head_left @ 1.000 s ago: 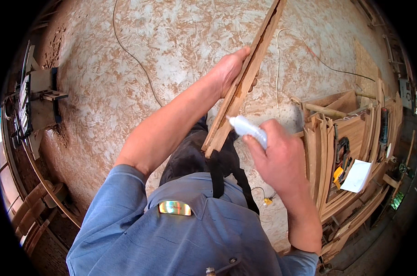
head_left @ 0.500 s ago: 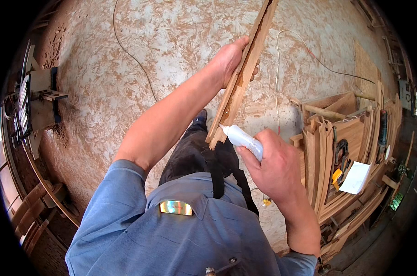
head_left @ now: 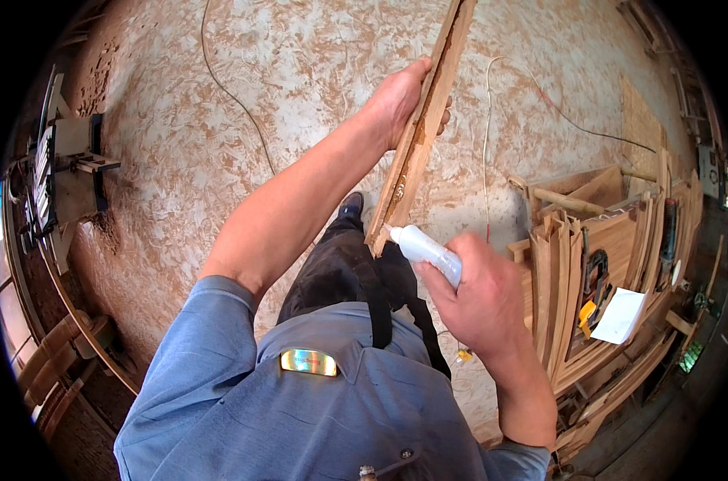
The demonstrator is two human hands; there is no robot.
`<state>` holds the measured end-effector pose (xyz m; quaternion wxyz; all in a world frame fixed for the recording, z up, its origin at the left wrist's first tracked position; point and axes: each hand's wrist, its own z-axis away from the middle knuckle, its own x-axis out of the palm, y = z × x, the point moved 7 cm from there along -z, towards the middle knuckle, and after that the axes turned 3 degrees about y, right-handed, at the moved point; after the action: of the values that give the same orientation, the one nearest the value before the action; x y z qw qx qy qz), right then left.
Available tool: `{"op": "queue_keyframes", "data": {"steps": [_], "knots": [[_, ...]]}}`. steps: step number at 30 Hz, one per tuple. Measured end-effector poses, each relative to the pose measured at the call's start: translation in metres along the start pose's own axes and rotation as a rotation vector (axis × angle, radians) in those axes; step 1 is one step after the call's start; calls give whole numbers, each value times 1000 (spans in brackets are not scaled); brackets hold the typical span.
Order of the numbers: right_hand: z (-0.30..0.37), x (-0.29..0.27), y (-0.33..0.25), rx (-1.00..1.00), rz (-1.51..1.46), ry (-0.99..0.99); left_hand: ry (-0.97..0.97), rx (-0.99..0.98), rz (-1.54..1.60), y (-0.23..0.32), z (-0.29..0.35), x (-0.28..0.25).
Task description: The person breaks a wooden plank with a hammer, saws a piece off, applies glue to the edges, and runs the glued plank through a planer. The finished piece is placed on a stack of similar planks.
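A long wooden strip with a groove along its face slants from the top edge down to just above my dark trousers. My left hand is closed around it about midway along the visible length, thumb on the near side and fingertips showing at the far side. In my right hand is a white squeeze bottle, tilted so its nozzle meets the groove close to the strip's lower end. Small shiny drops lie in the groove a little above the nozzle. Whether the bottle is being squeezed I cannot tell.
At right stand bundled curved wooden pieces, with a black clamp, a yellow tool and a white sheet on the stack. A cable crosses the stained floor. Machinery stands at the left.
The bottle's nozzle has shifted slightly down the groove toward the strip's lower end. The strip's lower end has moved up slightly, and my left hand keeps its hold.
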<state>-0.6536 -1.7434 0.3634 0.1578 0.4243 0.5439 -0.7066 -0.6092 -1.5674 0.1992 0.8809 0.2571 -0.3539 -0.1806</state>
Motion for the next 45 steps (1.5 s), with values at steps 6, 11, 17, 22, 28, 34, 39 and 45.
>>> {"op": "queue_keyframes", "data": {"steps": [6,11,17,22,28,34,39,45], "knots": [[1,-1,-1,-13,-7,15,18,19,2,10,-1,-1],[2,-9,7,123,-93,41,84,54,13,20,1,-6],[17,-20,45,390,-419,209,117,199,46,42,18,-6],[40,-11,67,583,-749,293,216,371,115,63,29,-10],[51,0,71,516,-1267,468,178,713,363,86,48,-21],[56,-14,59,408,-1334,637,-72,694,556,90,56,-23],[67,-33,66,416,-1251,649,-77,659,436,54,70,-27],[87,-28,97,663,-1083,648,-15,583,2,21,100,-49]]}}
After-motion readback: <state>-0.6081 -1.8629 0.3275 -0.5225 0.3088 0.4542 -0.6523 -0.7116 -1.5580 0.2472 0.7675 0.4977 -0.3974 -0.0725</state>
